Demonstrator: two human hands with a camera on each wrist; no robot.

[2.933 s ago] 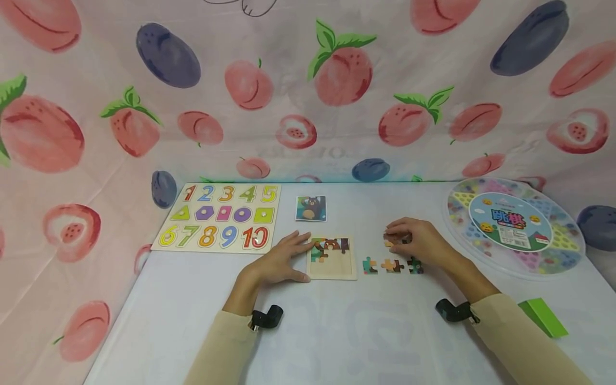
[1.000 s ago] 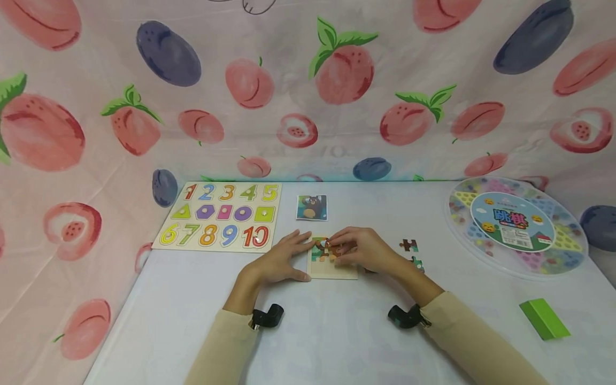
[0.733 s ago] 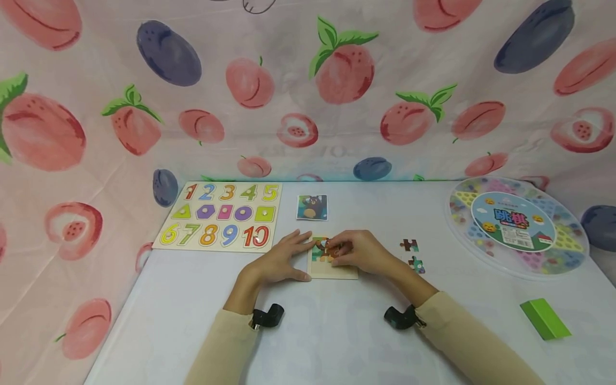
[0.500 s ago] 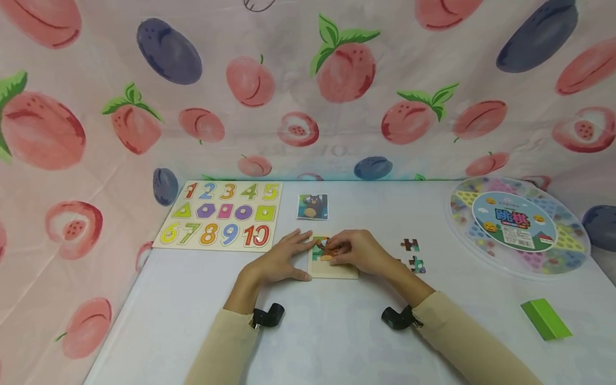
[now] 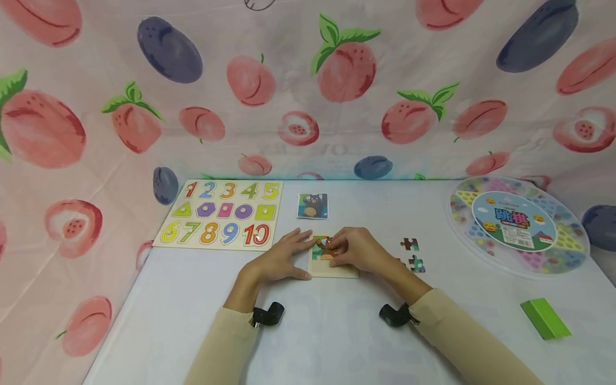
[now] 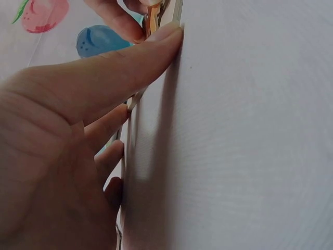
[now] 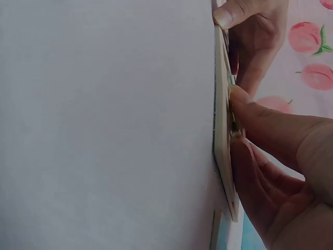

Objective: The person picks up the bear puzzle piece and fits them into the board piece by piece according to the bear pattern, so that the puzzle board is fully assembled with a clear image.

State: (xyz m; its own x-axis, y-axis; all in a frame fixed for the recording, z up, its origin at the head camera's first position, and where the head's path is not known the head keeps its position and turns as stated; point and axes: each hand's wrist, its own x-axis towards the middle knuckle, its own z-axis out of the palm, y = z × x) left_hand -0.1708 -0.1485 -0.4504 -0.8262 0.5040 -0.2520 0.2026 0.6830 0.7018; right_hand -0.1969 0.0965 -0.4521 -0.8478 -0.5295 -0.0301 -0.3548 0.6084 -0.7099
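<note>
A small wooden jigsaw tray point(image 5: 332, 271) lies mid-table, its upper part filled with bear-picture pieces and a strip of bare wood along the bottom. My left hand point(image 5: 273, 263) rests against the tray's left side, fingers spread and nearly straight, thumb at the near corner. Over the tray's right half, my right hand point(image 5: 362, 250) pinches a puzzle piece point(image 6: 154, 18) between thumb and fingers, partly hidden by the fingers. Right of the tray lie loose puzzle pieces point(image 5: 409, 244); another, by the right wrist, is mostly covered.
A bear picture card point(image 5: 313, 206) lies behind the tray. To the left is a number and shape board point(image 5: 223, 214). At the back right sits a round Chinese checkers set point(image 5: 517, 222), with a green block point(image 5: 545, 318) nearer the front.
My right hand took a piece from the loose ones, carried it left to the tray and worked it into the picture's middle row. The left hand stays put.
</note>
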